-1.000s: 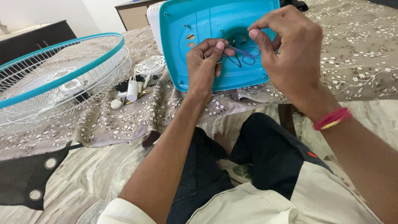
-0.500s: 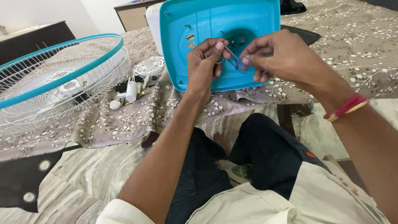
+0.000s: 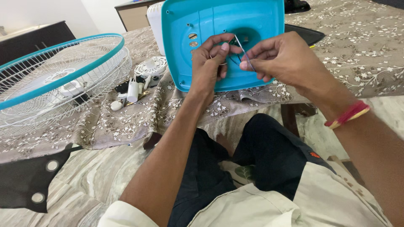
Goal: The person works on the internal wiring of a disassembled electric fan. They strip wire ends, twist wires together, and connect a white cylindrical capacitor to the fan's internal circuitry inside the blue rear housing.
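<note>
Floral tablecloth [image 3: 357, 54] held our turquoise plastic fan base [image 3: 256, 21] at twelve o'clock, both hands [image 3: 208, 63] [image 3: 282, 59] pinching thin wires [image 3: 244, 52]; fan unassembled.

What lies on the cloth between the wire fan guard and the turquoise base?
In the head view, small loose parts and a round white vented cover lie between the fan guard and the turquoise base.

We seem to be in a home. A table under a brown floral cloth [image 3: 362, 50] stands on a marble-patterned floor [image 3: 84, 197]. A dark wooden cabinet [image 3: 38, 40] stands by the wall.
</note>
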